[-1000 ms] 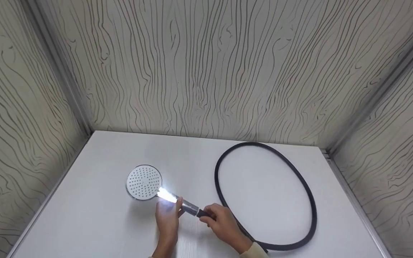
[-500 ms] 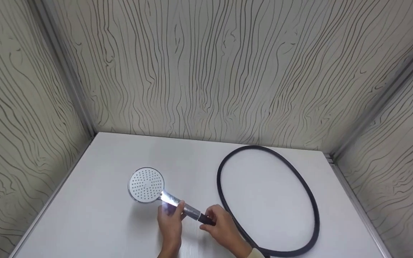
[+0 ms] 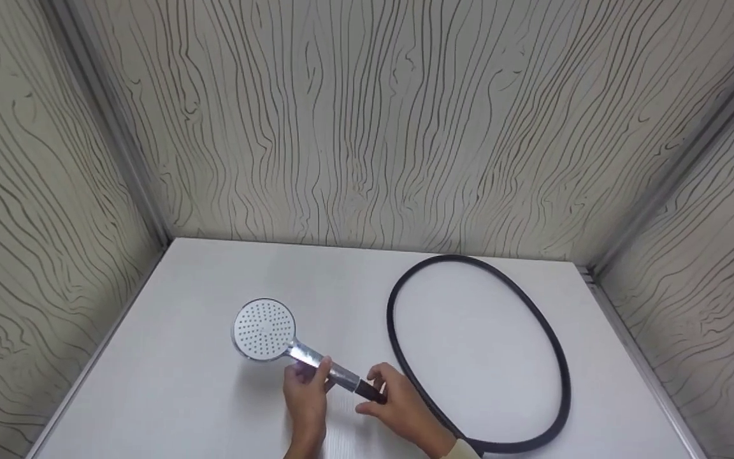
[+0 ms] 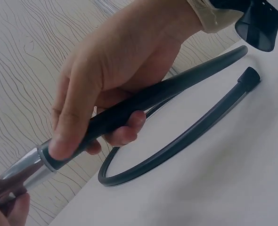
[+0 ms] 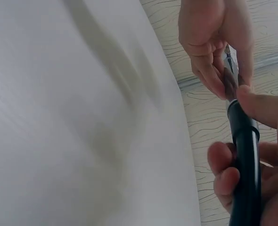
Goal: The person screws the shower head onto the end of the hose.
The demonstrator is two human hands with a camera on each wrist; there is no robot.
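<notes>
A chrome shower head (image 3: 264,329) with a round white spray face is held above the table, its face toward the head camera. My left hand (image 3: 306,401) grips its chrome handle (image 3: 345,377), thumb on top. At the handle's lower end sits the black end of a shower hose (image 3: 558,363), right up against the chrome rim in the left wrist view. My right hand (image 4: 115,56) holds this hose end, with its thumb near the joint and fingers curled underneath. In the right wrist view the hose (image 5: 246,174) runs back through the right hand's fingers.
The hose lies in a large loop on the right of the white table (image 3: 214,274); its other end (image 4: 249,80) has a black collar. Wood-patterned panels (image 3: 354,127) enclose the table at the back and both sides.
Both hands and the shower head have shifted slightly right and down in the head view. The right hand's fingers have spread wider around the hose end. The bright glare on the handle has faded.
</notes>
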